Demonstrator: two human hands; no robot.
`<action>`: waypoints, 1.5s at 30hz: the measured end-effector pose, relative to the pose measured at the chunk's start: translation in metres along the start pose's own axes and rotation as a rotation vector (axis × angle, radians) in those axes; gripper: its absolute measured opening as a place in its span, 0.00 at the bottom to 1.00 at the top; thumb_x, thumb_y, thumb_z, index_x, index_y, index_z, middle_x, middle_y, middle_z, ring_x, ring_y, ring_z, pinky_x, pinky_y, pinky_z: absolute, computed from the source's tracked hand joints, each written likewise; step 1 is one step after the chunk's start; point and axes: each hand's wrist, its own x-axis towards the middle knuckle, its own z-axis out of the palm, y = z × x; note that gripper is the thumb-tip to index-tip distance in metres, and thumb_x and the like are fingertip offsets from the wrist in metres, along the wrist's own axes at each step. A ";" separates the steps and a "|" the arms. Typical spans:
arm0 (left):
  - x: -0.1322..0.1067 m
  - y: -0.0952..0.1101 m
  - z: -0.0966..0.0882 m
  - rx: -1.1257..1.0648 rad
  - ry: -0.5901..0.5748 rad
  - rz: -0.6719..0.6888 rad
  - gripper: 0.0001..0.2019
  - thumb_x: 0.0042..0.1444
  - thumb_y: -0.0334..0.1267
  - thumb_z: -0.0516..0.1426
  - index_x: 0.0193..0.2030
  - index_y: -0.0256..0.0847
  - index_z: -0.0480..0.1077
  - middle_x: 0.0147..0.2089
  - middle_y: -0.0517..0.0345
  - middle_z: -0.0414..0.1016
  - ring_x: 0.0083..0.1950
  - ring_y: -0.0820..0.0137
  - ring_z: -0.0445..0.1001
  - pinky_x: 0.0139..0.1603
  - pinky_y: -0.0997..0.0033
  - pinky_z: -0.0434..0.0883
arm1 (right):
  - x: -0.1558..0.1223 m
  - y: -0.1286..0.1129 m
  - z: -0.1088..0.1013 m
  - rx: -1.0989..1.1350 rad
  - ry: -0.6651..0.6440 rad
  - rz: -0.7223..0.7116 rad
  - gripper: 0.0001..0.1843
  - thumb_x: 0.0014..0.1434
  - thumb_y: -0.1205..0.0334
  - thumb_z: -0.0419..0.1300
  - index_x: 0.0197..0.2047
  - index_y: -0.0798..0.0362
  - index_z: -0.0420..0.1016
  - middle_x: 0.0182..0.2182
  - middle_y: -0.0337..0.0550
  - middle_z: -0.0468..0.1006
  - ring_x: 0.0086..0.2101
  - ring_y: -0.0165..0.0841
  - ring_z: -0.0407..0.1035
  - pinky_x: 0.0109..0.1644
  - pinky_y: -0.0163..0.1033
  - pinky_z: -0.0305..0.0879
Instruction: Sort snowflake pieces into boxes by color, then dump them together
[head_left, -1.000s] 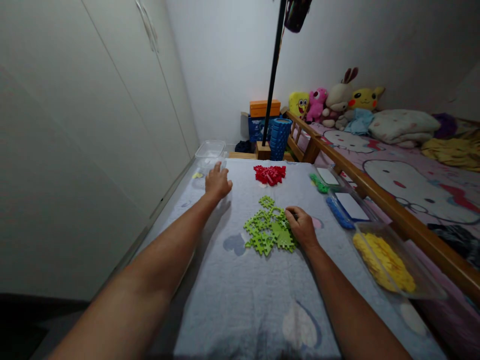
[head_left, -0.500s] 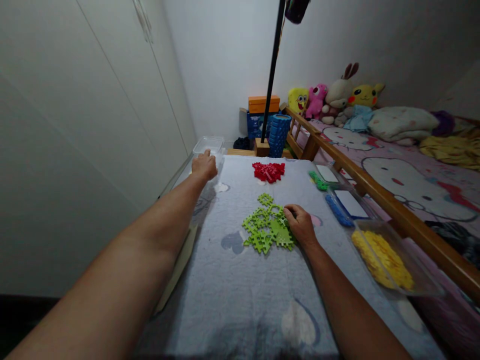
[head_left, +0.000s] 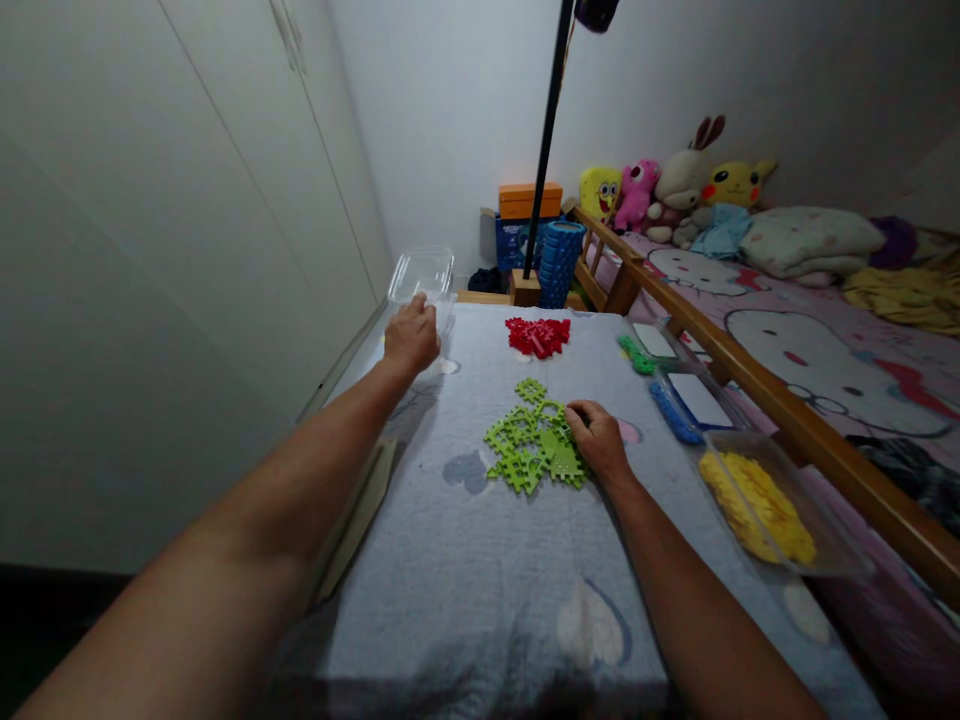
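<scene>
Left grip (head_left: 412, 335): seemingly pinching clear rectangular plastic box (head_left: 421, 272) just ahead | right grip (head_left: 598, 440): closure untellable, lime-green notched plastic pieces (head_left: 531, 450) alongside | judged step: securing box; next needs steady hold

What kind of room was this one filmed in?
Probably a bedroom, perhaps a child's: a Hello Kitty bedsheet lies beyond a wooden bed rail, with plush toys grouped near the far wall.
</scene>
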 end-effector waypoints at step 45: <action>-0.180 0.039 0.009 -0.633 0.232 -0.224 0.26 0.59 0.52 0.61 0.59 0.40 0.70 0.66 0.38 0.67 0.71 0.47 0.64 0.72 0.40 0.61 | -0.007 -0.003 -0.002 -0.322 -0.043 -0.073 0.12 0.61 0.56 0.59 0.41 0.50 0.81 0.41 0.47 0.84 0.45 0.43 0.72 0.58 0.50 0.59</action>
